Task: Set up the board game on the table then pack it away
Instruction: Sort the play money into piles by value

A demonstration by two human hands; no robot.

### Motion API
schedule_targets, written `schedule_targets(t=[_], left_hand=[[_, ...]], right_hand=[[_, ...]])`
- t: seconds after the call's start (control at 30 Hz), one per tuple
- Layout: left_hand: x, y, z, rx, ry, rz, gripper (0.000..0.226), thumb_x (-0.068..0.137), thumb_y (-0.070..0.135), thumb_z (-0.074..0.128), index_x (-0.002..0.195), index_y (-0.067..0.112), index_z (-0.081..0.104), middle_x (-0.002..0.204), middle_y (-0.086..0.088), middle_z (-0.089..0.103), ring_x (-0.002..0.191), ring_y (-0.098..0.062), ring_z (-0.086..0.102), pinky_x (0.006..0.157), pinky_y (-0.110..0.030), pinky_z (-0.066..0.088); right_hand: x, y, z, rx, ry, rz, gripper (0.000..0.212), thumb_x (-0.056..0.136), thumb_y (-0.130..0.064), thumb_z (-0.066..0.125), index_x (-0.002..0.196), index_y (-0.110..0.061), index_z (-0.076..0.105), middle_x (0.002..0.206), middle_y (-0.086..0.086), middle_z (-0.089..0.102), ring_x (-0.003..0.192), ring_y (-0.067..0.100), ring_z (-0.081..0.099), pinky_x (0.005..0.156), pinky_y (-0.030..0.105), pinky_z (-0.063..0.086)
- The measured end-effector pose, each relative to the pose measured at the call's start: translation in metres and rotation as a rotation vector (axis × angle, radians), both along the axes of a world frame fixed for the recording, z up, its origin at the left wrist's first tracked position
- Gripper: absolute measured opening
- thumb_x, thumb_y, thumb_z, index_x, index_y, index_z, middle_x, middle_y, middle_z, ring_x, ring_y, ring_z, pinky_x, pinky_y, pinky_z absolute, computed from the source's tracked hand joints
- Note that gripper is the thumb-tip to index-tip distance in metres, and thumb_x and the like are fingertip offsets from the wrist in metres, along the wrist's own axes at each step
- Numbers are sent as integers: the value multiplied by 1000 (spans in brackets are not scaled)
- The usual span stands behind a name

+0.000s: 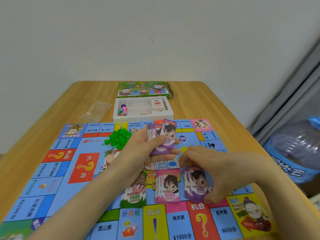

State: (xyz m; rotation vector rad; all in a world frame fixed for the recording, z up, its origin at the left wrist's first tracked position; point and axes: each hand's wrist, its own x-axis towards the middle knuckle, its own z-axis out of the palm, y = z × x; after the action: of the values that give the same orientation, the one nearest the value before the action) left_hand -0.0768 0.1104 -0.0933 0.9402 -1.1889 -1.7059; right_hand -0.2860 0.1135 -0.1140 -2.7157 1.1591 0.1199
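- Just above the middle of the frame, the left hand [147,148] is raised over the board [69,170], its forearm reaching in from the lower left. Thumb and curled fingers clamp a fanned bunch of purple notes [166,137], held upright.
- Right of centre, the right hand [213,167] arches over the purple 500 pile [197,186]. Its fingertips are at the pile's far edge and its thumb at the near edge, clasping it.
- That pile lies on the board just beside the pink 5000 pile [168,186]; the green 1000 pile [135,193] sits left of it, partly under the left forearm.
- A heap of green houses [119,138] lies on the board just left of the left hand.
- The board's far edge meets the white tray [143,118]. Beyond the tray, the box [142,89] lies near the table's [216,104] back edge.
- Bare wood shows along the upper left and right sides, with a plastic bag [97,110] left of the tray.
- The board's near edge and both elbows are cut off at the bottom. Small pieces [123,110] in the tray are too blurred to identify.
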Motion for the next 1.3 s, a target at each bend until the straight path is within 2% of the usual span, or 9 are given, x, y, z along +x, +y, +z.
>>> schedule_targets(t=[0.17, 0.3, 0.47, 0.6, 0.7, 0.77, 0.83, 1.0, 1.3], left_hand=[[-1, 2, 0, -3, -10, -8, 13, 94, 6, 51, 105, 6, 59, 87, -11, 75, 70, -21, 73, 54, -20, 56], [-1, 4, -2, -15, -46, -41, 15, 92, 8, 55, 106, 7, 59, 86, -12, 75, 71, -22, 73, 55, -20, 56], [-2, 5, -4, -56, -80, -91, 15, 87, 7, 60, 101, 8, 63, 81, -11, 74, 70, -21, 72, 54, -20, 56], [-3, 3, -5, -54, -68, -102, 21, 80, 11, 64, 101, 7, 63, 82, -12, 74, 69, -21, 72, 54, -20, 56], [-2, 2, -7, -58, -68, -98, 14, 87, 9, 59, 99, 3, 61, 78, -9, 73, 63, -17, 70, 52, -20, 55], [-2, 1, -8, -82, -85, -86, 11, 91, 9, 55, 97, 1, 59, 71, -5, 69, 56, -13, 65, 48, -20, 53], [-3, 0, -8, -81, -85, -58, 9, 94, 10, 51, 93, 3, 57, 64, -2, 62, 49, -11, 57, 43, -19, 48], [-4, -2, -7, -43, -53, -5, 11, 98, 10, 46, 93, 3, 52, 57, 1, 51, 43, -10, 46, 36, -19, 38], [-4, -3, -10, -62, -66, -20, 10, 98, 12, 47, 91, 5, 50, 59, 1, 52, 45, -10, 49, 39, -19, 40]], right_hand=[[7, 11, 36, 319, -218, -307, 56, 64, -61, 70, 108, -36, 46, 110, -17, 49, 97, -4, 48, 84, 15, 43], [14, 6, 40, 219, -625, -461, 55, 59, -68, 49, 94, -26, 52, 91, -5, 59, 72, -1, 49, 64, 13, 41], [24, 0, 33, 183, -952, -500, 39, 67, -48, 64, 97, -25, 55, 79, -7, 62, 71, 6, 59, 69, 29, 50], [26, -3, 29, 127, -1049, -495, 20, 76, -9, 74, 90, -17, 61, 69, -4, 64, 67, 20, 62, 69, 38, 53], [25, -3, 32, 71, -1090, -481, 11, 82, 0, 67, 84, -11, 64, 66, 0, 67, 66, 22, 65, 62, 30, 53], [22, -2, 37, 91, -1126, -520, 9, 85, 1, 62, 84, -7, 64, 65, -2, 67, 61, 10, 65, 56, 16, 49], [16, -1, 43, 196, -1081, -569, 7, 87, -1, 60, 85, -5, 64, 64, -4, 68, 59, 2, 63, 56, 12, 47], [6, 3, 46, 465, -570, -463, 7, 90, -10, 60, 84, -12, 64, 74, -4, 71, 74, 6, 68, 64, 17, 50], [11, 5, 43, 520, -422, -450, 8, 87, -15, 66, 87, -7, 66, 73, -5, 69, 69, 5, 64, 63, 16, 49]])
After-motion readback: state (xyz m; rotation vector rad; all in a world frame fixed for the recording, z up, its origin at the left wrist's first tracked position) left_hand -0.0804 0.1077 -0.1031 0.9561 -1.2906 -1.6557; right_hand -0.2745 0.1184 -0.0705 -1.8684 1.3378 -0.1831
